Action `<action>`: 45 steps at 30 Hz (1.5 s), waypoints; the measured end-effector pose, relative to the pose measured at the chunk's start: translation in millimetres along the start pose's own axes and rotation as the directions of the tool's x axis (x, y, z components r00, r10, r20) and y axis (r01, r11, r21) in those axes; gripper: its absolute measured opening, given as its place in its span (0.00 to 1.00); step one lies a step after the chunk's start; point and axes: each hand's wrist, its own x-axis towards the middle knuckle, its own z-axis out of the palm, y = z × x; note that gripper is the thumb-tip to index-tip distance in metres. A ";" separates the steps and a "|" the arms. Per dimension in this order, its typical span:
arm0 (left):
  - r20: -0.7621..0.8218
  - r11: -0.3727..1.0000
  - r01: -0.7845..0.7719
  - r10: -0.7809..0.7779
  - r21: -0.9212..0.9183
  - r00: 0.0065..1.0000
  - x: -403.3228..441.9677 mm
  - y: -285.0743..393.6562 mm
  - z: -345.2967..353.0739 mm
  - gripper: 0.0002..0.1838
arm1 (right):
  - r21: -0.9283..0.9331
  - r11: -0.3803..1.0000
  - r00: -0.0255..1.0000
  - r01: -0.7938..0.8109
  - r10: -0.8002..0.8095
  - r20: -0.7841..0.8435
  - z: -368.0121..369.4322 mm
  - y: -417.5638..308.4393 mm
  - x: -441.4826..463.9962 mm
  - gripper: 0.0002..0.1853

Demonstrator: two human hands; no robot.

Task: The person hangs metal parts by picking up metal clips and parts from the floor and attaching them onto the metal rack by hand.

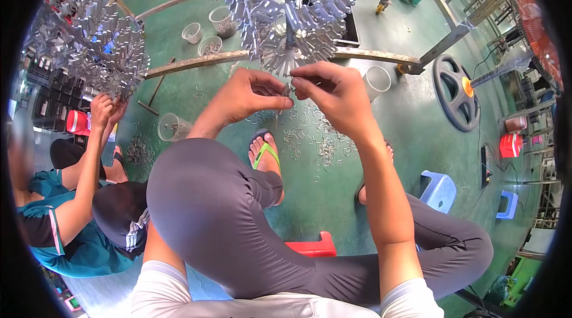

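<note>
In front of me hangs a tall cluster of shiny flat metal parts [262, 11] around an upright pole. Just under its lowest ring, my left hand [253, 96] is closed, thumb and forefinger pinching a small metal piece [286, 90]. My right hand [333, 93] is closed in a pinch beside it, fingertips at the bottom edge of the cluster. What sits between those right fingertips is too small to name. Many small curved metal hooks [326, 150] lie scattered on the green floor below both hands.
Clear plastic tubs [173, 127] hold small metal pieces, and another tub [377, 81] stands right. A metal frame [381, 56] surrounds the cluster. At left a co-worker's hand [101, 109] reaches to a second cluster [89, 44]. A fan base [456, 92] and blue stool [438, 192] are right.
</note>
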 end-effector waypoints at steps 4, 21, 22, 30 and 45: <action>-0.007 0.999 -0.033 0.033 0.037 0.999 -1.6 -1.2 6.2 0.25 | 0.192 0.978 0.997 -0.082 0.081 0.013 -4.0 4.9 -5.8 0.11; -0.422 0.502 0.117 0.553 0.857 0.718 57.5 87.6 16.8 0.25 | 0.181 0.982 0.974 0.060 -0.018 -0.228 3.4 14.9 7.0 0.09; -0.412 0.500 0.101 0.566 0.860 0.714 59.5 82.6 13.4 0.23 | 0.177 0.982 0.971 0.066 -0.023 -0.237 3.5 15.5 7.7 0.09; -0.374 0.683 -0.039 0.445 0.730 0.813 20.7 82.6 14.2 0.17 | 0.160 0.979 0.945 0.129 -0.073 -0.319 7.9 13.3 16.7 0.09; -0.324 0.903 -0.156 0.299 0.401 0.898 3.4 76.9 10.4 0.18 | 0.160 0.976 0.959 0.146 -0.100 -0.266 12.3 5.0 13.2 0.08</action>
